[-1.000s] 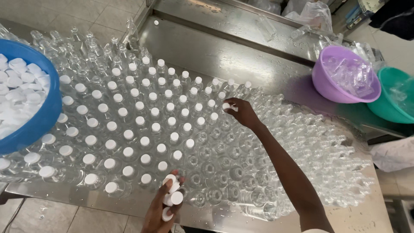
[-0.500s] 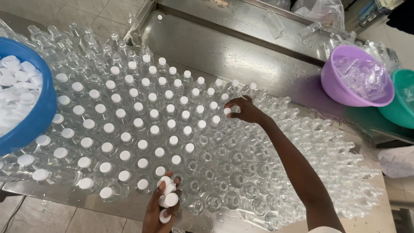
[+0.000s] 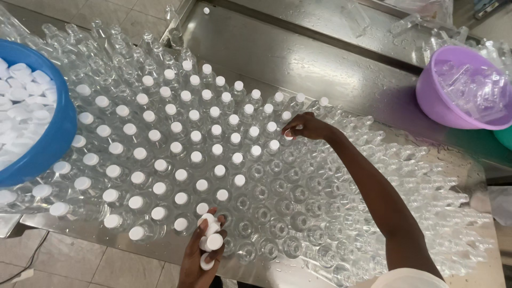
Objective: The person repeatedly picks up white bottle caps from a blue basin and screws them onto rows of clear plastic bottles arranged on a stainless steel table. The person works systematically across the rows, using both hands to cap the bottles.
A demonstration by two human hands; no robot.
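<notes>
A steel table (image 3: 298,58) carries a dense field of clear plastic bottles (image 3: 298,213), the left part already topped with white caps and the right part still open-mouthed, with a blue basin of caps (image 3: 45,144) at the left edge and a purple basin (image 3: 453,101) at the far right. Since a second ago the right hand (image 3: 306,127) has shifted a bottle nearer, fingers pinching one white cap (image 3: 288,134) on the bottle at the capped field's edge, so the capped rows keep advancing; the left hand (image 3: 202,250) stays clenched on a small stack of spare caps (image 3: 209,240) at the near edge.

The blue bowl of caps (image 3: 50,146) and the purple bowl (image 3: 434,101) are cut off by the picture's edges.
</notes>
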